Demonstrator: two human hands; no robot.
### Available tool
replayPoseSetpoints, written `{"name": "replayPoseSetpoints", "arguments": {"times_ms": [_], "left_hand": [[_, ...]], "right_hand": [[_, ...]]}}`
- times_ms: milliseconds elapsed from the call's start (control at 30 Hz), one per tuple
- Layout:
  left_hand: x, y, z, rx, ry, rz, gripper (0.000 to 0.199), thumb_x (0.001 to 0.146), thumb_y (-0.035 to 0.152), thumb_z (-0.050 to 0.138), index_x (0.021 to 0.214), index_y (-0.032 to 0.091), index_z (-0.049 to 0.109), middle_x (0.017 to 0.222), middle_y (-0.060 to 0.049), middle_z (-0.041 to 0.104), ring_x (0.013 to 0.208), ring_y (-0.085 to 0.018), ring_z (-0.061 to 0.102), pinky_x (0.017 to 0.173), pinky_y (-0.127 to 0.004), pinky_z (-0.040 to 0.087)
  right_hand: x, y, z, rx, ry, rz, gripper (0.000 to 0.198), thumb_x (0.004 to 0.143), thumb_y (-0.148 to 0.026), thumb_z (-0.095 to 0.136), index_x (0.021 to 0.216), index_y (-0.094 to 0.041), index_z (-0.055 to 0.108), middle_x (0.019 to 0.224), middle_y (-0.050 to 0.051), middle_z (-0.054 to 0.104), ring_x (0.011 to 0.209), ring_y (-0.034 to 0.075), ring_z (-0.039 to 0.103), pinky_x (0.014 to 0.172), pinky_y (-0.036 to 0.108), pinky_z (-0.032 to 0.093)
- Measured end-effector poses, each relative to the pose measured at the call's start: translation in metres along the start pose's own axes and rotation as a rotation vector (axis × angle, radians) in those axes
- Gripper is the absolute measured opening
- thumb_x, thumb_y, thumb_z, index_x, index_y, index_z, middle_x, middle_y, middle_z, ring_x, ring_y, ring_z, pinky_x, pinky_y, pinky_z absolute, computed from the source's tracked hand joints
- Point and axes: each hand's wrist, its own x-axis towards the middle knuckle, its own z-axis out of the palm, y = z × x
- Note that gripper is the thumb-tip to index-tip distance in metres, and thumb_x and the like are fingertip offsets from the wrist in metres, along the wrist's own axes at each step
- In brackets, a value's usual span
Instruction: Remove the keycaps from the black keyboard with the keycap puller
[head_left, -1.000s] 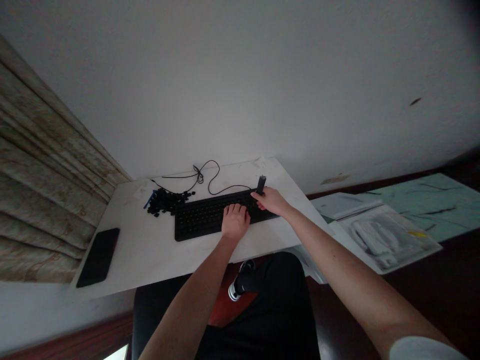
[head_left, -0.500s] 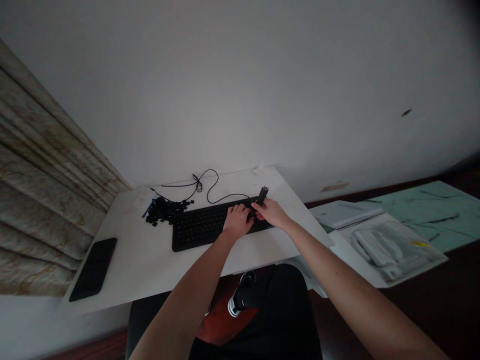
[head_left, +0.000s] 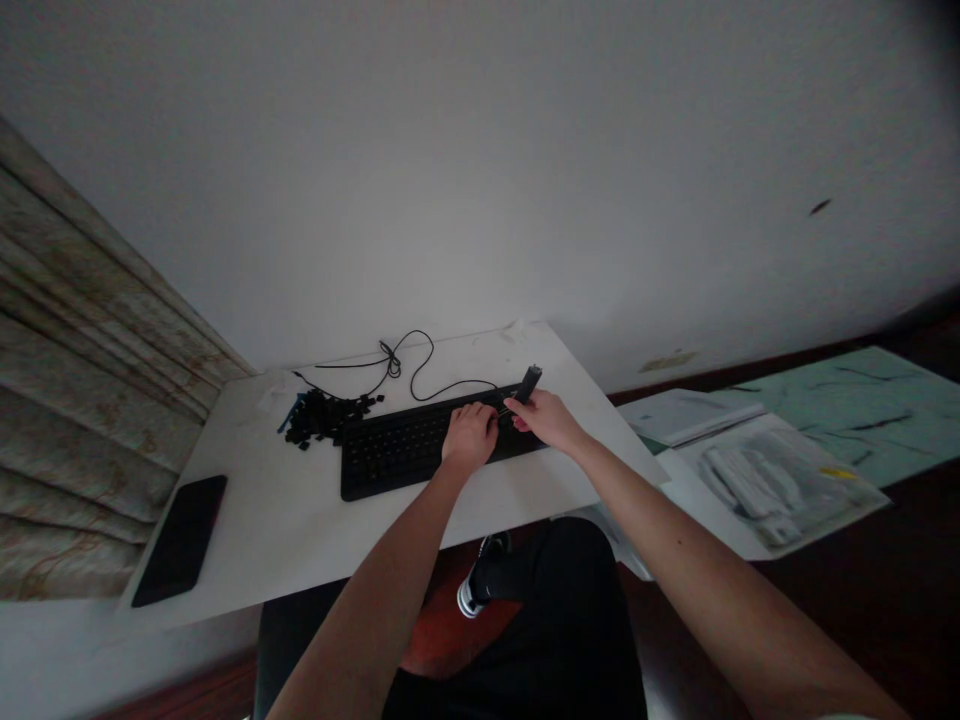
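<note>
A: Where is the keyboard (head_left: 390,455) sitting?
B: It is lying right of the middle of the white desk (head_left: 270,520), between far and near edges.
A: Hands?
B: The right hand (head_left: 547,416) is gripping a dark stick (head_left: 529,383), tilted, over the keyboard's right part. The left hand (head_left: 469,436) is resting on the keys, fingers bent; cannot tell whether it is gripping anything.
A: Writing?
B: Key markings are showing too small to read.
A: Edges, room?
B: A black slab (head_left: 180,540) is occupying the near left corner. A pile of small black pieces (head_left: 322,415) is crowding the keyboard's far left corner. A cord (head_left: 391,362) is looping near the far edge. Bare desktop is stretching between slab and keyboard; a narrower strip is running along the near edge.
</note>
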Motion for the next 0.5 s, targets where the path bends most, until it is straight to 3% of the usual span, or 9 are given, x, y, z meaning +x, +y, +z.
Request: {"name": "replayPoseSetpoints", "arguments": {"times_ms": [200,500], "left_hand": [[0.0,0.0,0.001,0.001,-0.011,0.012,0.018,0.093,0.03,0.058,0.107,0.021,0.063,0.111,-0.007,0.063,0.107,-0.024,0.057,0.097,-0.04,0.041],[0.0,-0.001,0.002,-0.008,-0.025,0.032,0.019,0.092,0.034,0.059,0.107,0.023,0.065,0.111,-0.006,0.062,0.108,-0.024,0.055,0.099,-0.041,0.041]], "right_hand": [[0.007,0.0,-0.001,-0.135,-0.029,-0.084,0.021,0.091,-0.035,0.065,0.083,-0.016,0.063,0.072,0.007,0.072,0.061,0.017,0.071,0.057,0.024,0.057],[0.013,0.006,0.0,-0.098,-0.07,-0.036,0.016,0.092,-0.029,0.064,0.084,-0.016,0.063,0.074,0.008,0.073,0.063,0.018,0.072,0.057,0.025,0.058]]}}
